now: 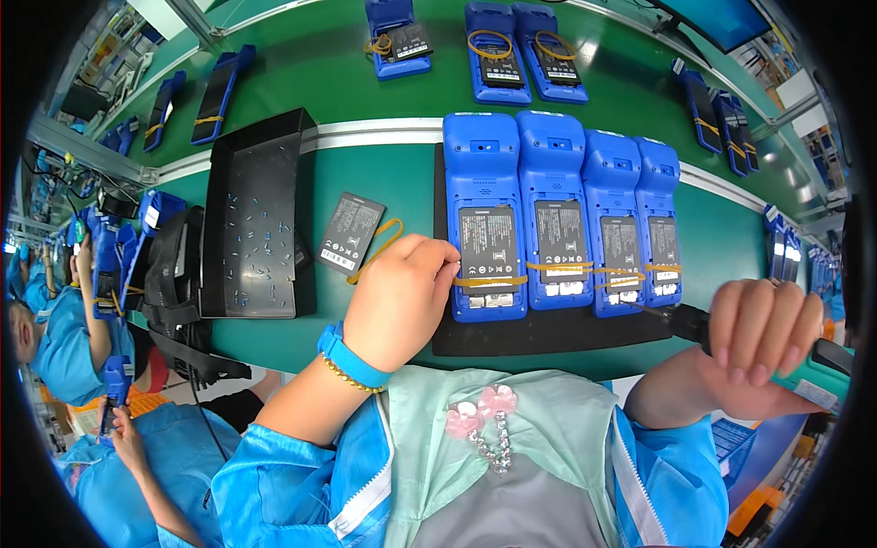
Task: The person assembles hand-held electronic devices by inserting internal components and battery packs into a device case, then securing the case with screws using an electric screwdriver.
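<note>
Several blue handheld devices, among them the leftmost device point(482, 183), lie side by side on a black mat point(548, 336), each with a black battery in its back and a yellow rubber band around its lower part. My left hand point(402, 297) is closed in a pinch at the left edge of the leftmost device, beside its rubber band point(489, 281). What the fingertips hold, if anything, is hidden. My right hand point(763, 331) is wrapped round a dark screwdriver point(687, 321). Its thin shaft points left toward the lower ends of the two rightmost devices.
A black tray point(260, 228) with scattered small screws stands at the left. Between it and my left hand lie a loose battery point(351, 232) and a rubber band point(388, 239). More blue devices point(498, 55) rest on the far green surface. People in blue work at the left point(183, 466).
</note>
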{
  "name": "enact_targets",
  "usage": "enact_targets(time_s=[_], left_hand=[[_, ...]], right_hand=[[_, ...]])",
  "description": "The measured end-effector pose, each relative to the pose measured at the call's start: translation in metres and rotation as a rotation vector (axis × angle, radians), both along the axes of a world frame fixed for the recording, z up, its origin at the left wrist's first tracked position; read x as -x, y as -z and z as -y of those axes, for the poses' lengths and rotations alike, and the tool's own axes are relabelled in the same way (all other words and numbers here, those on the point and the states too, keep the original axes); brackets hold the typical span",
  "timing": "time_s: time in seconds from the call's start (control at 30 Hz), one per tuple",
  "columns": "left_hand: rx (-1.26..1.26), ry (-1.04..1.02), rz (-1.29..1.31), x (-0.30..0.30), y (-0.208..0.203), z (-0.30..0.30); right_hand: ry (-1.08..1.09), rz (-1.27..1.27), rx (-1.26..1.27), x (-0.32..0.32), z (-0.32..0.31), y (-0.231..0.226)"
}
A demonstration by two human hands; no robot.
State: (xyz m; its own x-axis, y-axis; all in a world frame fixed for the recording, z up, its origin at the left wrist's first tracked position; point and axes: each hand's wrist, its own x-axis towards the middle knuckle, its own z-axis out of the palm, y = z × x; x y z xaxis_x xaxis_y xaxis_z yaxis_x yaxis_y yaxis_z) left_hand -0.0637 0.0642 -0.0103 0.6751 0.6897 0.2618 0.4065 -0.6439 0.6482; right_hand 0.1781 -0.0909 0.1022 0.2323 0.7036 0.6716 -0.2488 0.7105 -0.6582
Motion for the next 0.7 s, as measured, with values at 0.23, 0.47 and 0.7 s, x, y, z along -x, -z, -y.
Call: enact_targets(time_s=[0.23,0.47,0.7], left_hand=[[-0.269,0.12,-0.226,-0.006,-0.01,-0.007],[-0.379,0.25,-0.37,-0.018,-0.017,-0.009],[-0.296,0.224,-0.301,-0.001,-0.019,-0.006]], right_hand=[[-0.002,-0.04,-0.059,-0.031,0.026,0.009],[-0.016,0.018,-0.035,-0.036,0.028,0.008],[-0.056,-0.26,0.067,-0.024,0.002,0.023]])
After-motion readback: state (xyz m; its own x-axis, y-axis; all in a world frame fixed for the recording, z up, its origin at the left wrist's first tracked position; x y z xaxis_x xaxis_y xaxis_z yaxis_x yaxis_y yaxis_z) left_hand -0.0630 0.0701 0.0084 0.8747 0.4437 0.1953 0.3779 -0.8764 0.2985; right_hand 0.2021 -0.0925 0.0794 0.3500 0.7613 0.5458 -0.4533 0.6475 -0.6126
